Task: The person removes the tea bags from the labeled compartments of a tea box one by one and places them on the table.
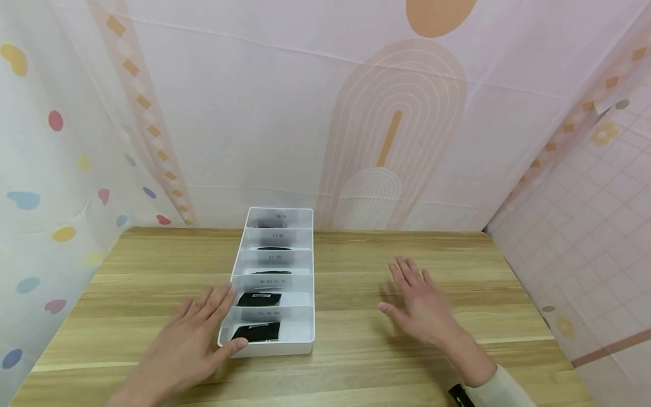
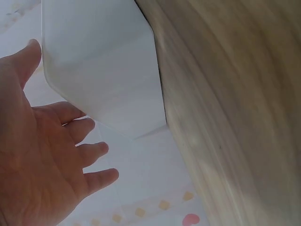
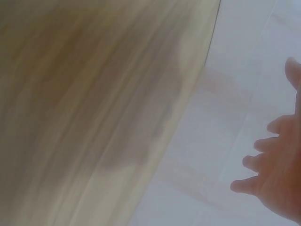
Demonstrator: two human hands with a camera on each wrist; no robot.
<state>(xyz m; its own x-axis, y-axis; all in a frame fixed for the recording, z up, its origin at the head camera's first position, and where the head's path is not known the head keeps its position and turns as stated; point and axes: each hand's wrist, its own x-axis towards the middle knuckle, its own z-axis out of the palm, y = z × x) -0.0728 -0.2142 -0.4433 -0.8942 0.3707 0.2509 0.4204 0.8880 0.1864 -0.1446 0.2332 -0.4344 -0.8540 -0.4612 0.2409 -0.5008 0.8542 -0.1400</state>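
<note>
Left grip (image 1: 190, 339) fingers spread, touching white organizer tray (image 1: 300, 342) left corner; right grip (image 1: 417, 302) splayed, apart.

1. The white divided tray (image 1: 305, 316) carries a small dark label on each divider (image 1: 274, 256), too blurred to read.
2. The black packets (image 1: 258, 298) bear white stickers, equally illegible.

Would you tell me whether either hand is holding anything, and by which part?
Nothing is held: the left hand lies open against the white tray, the right hand open.
</note>
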